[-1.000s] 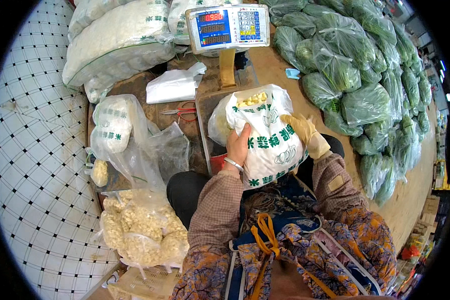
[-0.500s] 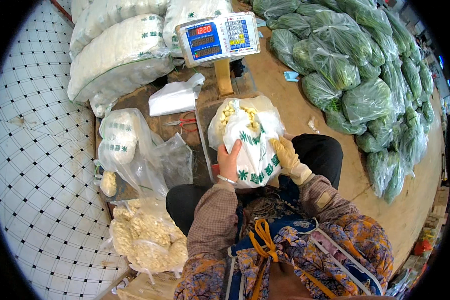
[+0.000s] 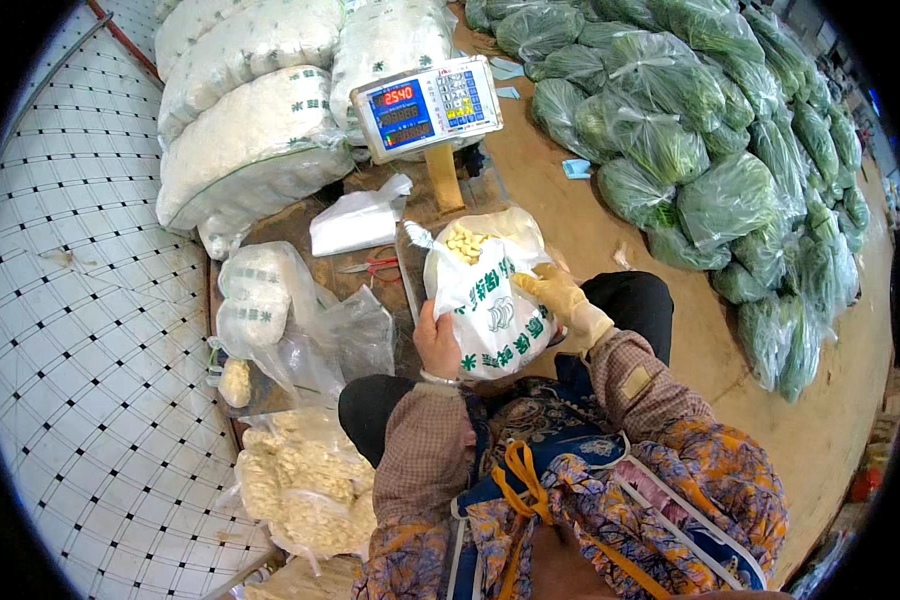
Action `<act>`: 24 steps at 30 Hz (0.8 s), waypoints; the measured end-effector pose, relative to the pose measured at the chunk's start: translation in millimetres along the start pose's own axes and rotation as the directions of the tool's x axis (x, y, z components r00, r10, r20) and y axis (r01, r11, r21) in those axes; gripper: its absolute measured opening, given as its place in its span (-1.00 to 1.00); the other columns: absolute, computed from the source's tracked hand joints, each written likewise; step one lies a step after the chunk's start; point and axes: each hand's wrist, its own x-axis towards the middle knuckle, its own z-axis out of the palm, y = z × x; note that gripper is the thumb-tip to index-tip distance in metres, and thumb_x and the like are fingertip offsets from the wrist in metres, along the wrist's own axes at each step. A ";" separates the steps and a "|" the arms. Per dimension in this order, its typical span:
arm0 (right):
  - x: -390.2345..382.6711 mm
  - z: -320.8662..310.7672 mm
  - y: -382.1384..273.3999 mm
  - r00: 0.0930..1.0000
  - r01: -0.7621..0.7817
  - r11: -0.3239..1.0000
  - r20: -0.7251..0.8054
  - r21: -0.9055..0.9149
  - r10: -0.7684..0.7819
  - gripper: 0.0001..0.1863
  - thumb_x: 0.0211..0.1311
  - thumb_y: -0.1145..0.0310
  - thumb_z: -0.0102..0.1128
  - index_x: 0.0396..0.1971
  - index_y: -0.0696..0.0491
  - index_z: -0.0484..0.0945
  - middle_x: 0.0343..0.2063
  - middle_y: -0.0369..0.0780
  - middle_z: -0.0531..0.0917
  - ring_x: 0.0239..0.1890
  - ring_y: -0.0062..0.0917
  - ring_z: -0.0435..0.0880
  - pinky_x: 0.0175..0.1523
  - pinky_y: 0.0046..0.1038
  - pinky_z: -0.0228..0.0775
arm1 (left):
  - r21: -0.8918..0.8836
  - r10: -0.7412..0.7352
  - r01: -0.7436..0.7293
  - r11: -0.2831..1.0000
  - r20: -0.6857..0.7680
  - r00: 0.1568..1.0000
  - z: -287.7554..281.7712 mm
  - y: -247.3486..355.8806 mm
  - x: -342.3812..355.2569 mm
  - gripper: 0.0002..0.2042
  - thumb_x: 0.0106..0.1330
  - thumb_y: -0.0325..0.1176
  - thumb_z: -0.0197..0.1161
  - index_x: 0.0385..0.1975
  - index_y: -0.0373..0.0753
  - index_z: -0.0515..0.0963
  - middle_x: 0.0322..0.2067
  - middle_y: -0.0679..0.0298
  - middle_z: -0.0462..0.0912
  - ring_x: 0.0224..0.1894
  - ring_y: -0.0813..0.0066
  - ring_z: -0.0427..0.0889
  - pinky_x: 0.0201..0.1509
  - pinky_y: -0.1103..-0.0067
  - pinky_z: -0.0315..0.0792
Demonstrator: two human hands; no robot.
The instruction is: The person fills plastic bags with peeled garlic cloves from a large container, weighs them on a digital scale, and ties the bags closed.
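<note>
A white plastic bag with green print (image 3: 498, 325) sits tilted before me on the scale's platform, its mouth open at the far side. Pale cloves that look like peeled garlic (image 3: 465, 243) show in the mouth. My bare left hand (image 3: 437, 342), a bracelet at its wrist, grips the bag's left side; part of its fingers is behind the plastic. On the right side, my right hand (image 3: 562, 302) in a yellowish glove holds the bag near its rim. The scale's display head (image 3: 425, 107), with lit red digits, stands on a post beyond the bag.
Red-handled scissors (image 3: 375, 266) and a stack of white bags (image 3: 358, 222) lie left of the scale. Nearer are a clear bag of packed white bags (image 3: 255, 295) and a big bag of cloves (image 3: 305, 480). Full white sacks (image 3: 255, 140) stand behind; bagged green vegetables (image 3: 735, 205) are piled right.
My left hand has slid lower along the bag's left side. The bag's front has spread wider and its mouth shifted. The red digits on the scale have changed.
</note>
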 end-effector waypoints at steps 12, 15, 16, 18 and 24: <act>-49.1 17.8 17.0 0.944 0.311 0.863 -0.024 0.397 -0.329 -0.64 0.09 0.22 0.03 -0.22 0.19 0.39 -0.42 -0.27 0.52 -0.42 -0.63 0.45 -0.31 -0.61 0.31 | -0.480 0.094 -0.030 0.877 0.111 0.989 -15.5 81.1 -45.5 -0.85 0.20 -0.49 -0.06 -0.28 -0.36 0.40 -0.35 0.29 0.47 -0.34 0.62 0.42 -0.28 0.69 0.29; -65.2 27.9 -4.4 0.899 0.417 0.837 -0.025 0.355 -0.437 -0.59 0.08 0.17 0.03 -0.18 0.18 0.38 -0.40 -0.25 0.52 -0.37 -0.59 0.45 -0.25 -0.57 0.30 | -0.613 0.078 -0.031 0.789 0.049 0.996 -26.3 106.1 -45.0 -0.83 0.19 -0.49 -0.06 -0.25 -0.38 0.38 -0.30 0.23 0.47 -0.25 0.49 0.46 -0.15 0.58 0.34; -70.2 30.8 -13.8 0.876 0.465 0.837 -0.015 0.287 -0.481 -0.57 0.07 0.15 0.03 -0.16 0.17 0.37 -0.39 -0.24 0.52 -0.35 -0.58 0.45 -0.22 -0.55 0.29 | -0.640 0.144 -0.102 0.761 0.014 0.989 -34.2 111.1 -41.7 -0.81 0.19 -0.49 -0.05 -0.23 -0.39 0.36 -0.29 0.21 0.47 -0.23 0.46 0.46 -0.14 0.56 0.34; -77.1 37.2 -36.3 0.842 0.532 0.830 0.000 0.171 -0.540 -0.55 0.06 0.13 0.03 -0.15 0.17 0.37 -0.38 -0.22 0.53 -0.33 -0.56 0.45 -0.20 -0.54 0.29 | -0.561 0.206 -0.210 0.801 -0.071 0.976 -55.2 117.1 -35.7 -0.78 0.17 -0.50 -0.06 -0.19 -0.39 0.34 -0.27 0.17 0.47 -0.20 0.42 0.45 -0.12 0.52 0.34; -63.7 81.0 -69.4 0.684 0.715 0.678 0.028 0.168 -0.729 -0.61 0.15 0.14 -0.14 -0.22 0.16 0.40 -0.41 -0.08 0.53 -0.35 -0.42 0.50 -0.25 -0.46 0.31 | -0.445 0.183 -0.267 0.855 -0.223 0.957 -102.3 128.4 -15.9 -0.77 0.16 -0.44 -0.10 -0.23 -0.41 0.35 -0.33 0.23 0.46 -0.28 0.54 0.42 -0.20 0.64 0.29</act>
